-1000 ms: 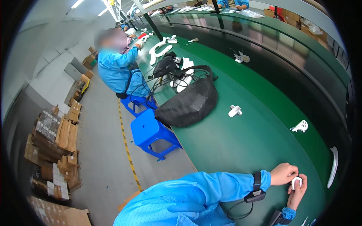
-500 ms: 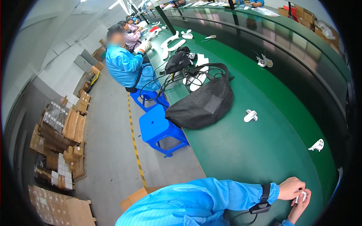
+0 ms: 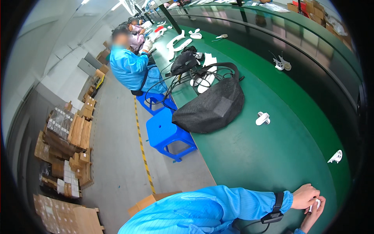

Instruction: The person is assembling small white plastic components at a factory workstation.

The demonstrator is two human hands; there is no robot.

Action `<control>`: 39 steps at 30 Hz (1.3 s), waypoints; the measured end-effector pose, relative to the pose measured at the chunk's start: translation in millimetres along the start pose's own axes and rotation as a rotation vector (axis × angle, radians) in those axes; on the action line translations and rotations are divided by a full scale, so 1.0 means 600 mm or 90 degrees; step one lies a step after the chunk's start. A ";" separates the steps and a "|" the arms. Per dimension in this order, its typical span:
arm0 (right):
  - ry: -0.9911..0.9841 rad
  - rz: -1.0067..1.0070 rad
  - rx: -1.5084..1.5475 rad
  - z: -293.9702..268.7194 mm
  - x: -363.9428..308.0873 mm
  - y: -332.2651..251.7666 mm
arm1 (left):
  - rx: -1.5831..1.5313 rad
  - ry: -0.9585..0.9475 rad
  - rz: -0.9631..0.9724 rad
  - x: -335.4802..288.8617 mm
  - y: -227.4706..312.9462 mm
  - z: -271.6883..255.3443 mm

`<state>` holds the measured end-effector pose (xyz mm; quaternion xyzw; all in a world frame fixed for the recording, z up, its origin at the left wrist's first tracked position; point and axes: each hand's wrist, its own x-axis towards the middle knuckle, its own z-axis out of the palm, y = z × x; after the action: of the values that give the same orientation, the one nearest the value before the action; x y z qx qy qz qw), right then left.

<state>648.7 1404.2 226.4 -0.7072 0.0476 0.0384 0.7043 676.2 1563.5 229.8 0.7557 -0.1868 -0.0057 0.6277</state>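
Note:
Near the lower right, both my hands meet around a small white plastic part (image 3: 318,204). My left hand (image 3: 306,196) reaches in from the left, with a black strap and small device on its blue-sleeved wrist, and its curled fingers are on the part. Below it, my right hand (image 3: 313,217) grips the same part between thumb and fingers; the fingers hide most of the part's shape. Farther up the green tabletop lies another white plastic piece (image 3: 262,118), out of reach of both hands. A white wheel-like part (image 3: 335,156) lies on the brighter green strip beyond my hands.
A black mesh bag (image 3: 212,105) and tangled black cables cover the table's middle, with white curved parts (image 3: 177,43) behind. Blue stools (image 3: 169,130) stand at the left edge. A co-worker in blue (image 3: 132,66) sits farther along. A cardboard box (image 3: 150,201) is beside my arm.
The whole view has shifted slightly, so fixed things sit a little farther right. Both hands stay together on the white part, with only slight finger movement.

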 end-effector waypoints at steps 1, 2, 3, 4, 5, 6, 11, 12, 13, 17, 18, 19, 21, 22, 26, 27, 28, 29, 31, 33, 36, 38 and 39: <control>0.003 -0.001 -0.001 0.000 0.001 0.000 | 0.000 -0.002 0.000 0.001 0.000 0.001; 0.005 0.000 -0.001 0.000 0.002 0.002 | 0.002 0.002 0.001 0.001 0.000 0.000; 0.004 -0.003 -0.004 -0.001 0.003 0.003 | 0.004 0.006 0.004 0.001 0.000 0.000; 0.003 -0.007 -0.006 -0.002 0.003 0.004 | 0.003 0.004 0.004 -0.002 -0.001 0.001; 0.006 -0.007 -0.007 -0.002 0.003 0.006 | 0.014 0.018 0.008 -0.006 -0.002 0.004; -0.009 -0.014 -0.005 -0.003 0.003 0.008 | 0.023 0.032 0.013 -0.008 -0.001 0.007; -0.025 -0.008 -0.010 0.018 0.007 0.007 | 0.014 0.019 0.011 -0.013 -0.011 -0.008; -0.026 -0.012 -0.007 0.020 0.009 0.013 | 0.012 0.023 0.010 -0.014 -0.013 -0.010; -0.029 -0.012 -0.004 0.020 0.008 0.016 | 0.011 0.024 0.008 -0.017 -0.013 -0.011; -0.030 -0.008 0.001 0.025 0.006 0.015 | 0.033 0.057 0.025 -0.022 -0.011 -0.017; -0.034 -0.002 0.002 0.026 0.004 0.017 | 0.034 0.061 0.027 -0.024 -0.011 -0.018; -0.031 0.002 0.001 0.024 0.005 0.017 | 0.025 0.054 0.030 -0.020 -0.013 -0.019; 0.008 -0.022 -0.006 0.019 0.008 0.027 | 0.032 -0.023 0.004 -0.013 -0.021 -0.015; 0.048 -0.040 -0.014 0.023 -0.006 0.012 | 0.037 0.043 0.077 -0.011 -0.012 -0.012; 0.081 0.117 -0.005 0.086 0.015 0.008 | 0.026 -0.059 -0.055 -0.019 -0.063 -0.050; 0.027 0.118 0.061 0.107 0.033 0.020 | 0.023 -0.013 0.030 -0.017 -0.067 -0.085; -0.038 0.125 0.099 0.123 0.046 0.012 | 0.029 -0.008 0.009 -0.013 -0.069 -0.104; -0.056 -0.023 0.066 0.129 0.050 0.030 | 0.071 -0.022 -0.030 -0.009 -0.055 -0.115; -0.100 0.009 0.119 0.136 0.046 0.010 | 0.059 -0.060 -0.067 -0.007 -0.046 -0.124; -0.083 -0.015 0.099 0.121 0.035 0.009 | 0.066 -0.074 -0.055 -0.013 -0.058 -0.111; -0.036 -0.066 0.045 0.113 0.021 0.013 | 0.019 -0.101 -0.096 -0.019 -0.051 -0.099; -0.029 -0.095 0.044 0.130 0.020 0.014 | 0.008 -0.094 -0.104 -0.026 -0.052 -0.110; -0.036 -0.107 0.015 0.134 0.020 0.015 | 0.007 -0.084 -0.097 -0.029 -0.042 -0.115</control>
<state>660.5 1484.6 215.9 -0.6991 -0.0311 -0.0017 0.7144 683.6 1637.8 216.3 0.7691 -0.1696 -0.1019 0.6077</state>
